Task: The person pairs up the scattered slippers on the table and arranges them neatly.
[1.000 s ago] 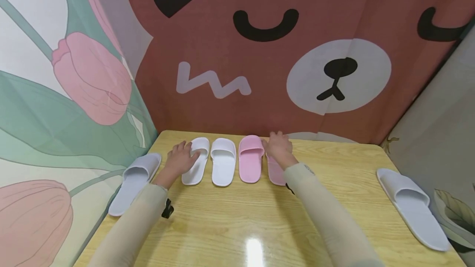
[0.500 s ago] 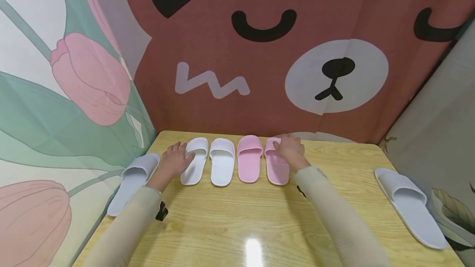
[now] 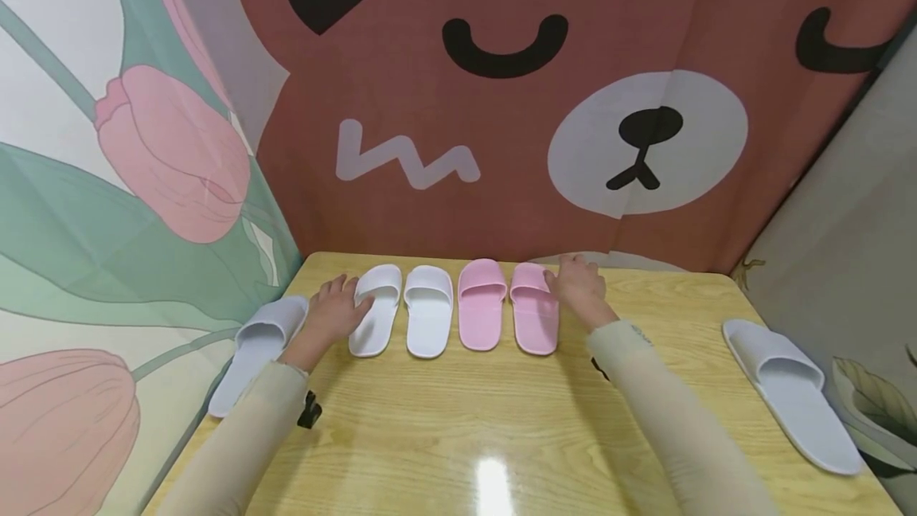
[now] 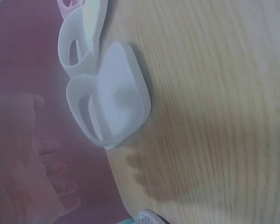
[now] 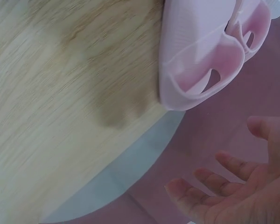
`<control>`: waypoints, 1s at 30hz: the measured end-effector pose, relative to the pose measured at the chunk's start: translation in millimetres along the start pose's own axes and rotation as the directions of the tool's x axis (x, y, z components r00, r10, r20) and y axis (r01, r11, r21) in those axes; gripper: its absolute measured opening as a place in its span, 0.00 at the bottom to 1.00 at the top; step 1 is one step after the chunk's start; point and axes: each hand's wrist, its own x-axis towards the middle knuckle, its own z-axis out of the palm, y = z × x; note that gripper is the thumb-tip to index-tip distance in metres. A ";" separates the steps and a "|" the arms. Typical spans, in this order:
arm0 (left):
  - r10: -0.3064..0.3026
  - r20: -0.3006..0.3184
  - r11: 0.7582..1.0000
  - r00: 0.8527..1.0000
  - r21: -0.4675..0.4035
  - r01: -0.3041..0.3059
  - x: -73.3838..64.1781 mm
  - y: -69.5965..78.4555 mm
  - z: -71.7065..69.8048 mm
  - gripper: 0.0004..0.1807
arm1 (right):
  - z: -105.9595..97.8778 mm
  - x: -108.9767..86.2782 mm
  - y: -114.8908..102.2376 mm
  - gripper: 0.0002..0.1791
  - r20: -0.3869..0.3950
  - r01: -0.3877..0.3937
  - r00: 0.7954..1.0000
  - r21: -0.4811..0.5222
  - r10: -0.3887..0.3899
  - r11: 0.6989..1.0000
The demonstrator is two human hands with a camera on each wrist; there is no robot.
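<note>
Pink plastic-looking strapped slippers [image 3: 481, 317] lie side by side near the far edge of the yellow wood-grain table [image 3: 401, 428]; two white strapped slippers [image 3: 430, 318] lie there too, nearer the table's left side. Our right hand [image 3: 582, 285] hovers by the outer pink one, fingers loosely spread and gripping nothing; our left hand [image 3: 332, 310], likewise spread and holding nothing, hovers by the outer white one. Two pale-grey broad-banded slippers [image 3: 808, 412] lie well apart, along the table's left and right edges. We judge the step in hand to be squaring that far-edge row; should the pale-grey slippers join it, the next move calls for gripping one.
</note>
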 end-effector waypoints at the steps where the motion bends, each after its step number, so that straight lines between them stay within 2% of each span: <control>1: 0.002 -0.004 1.000 1.000 -0.002 -0.002 0.0 -0.5 -0.1 0.39 | -0.5 -0.4 2.1 0.35 -0.002 0.002 1.000 0.000 -0.002 1.000; 19: 0.013 0.006 1.000 1.000 -0.018 -0.013 -6.1 -12.5 -1.3 0.38 | -7.4 -5.9 42.6 0.37 0.028 -0.012 1.000 -0.019 0.012 1.000; 30: 0.018 -0.001 1.000 1.000 -0.016 -0.018 -6.6 -20.4 -1.8 0.38 | -9.8 -7.4 61.2 0.37 0.013 -0.027 1.000 -0.021 0.027 0.999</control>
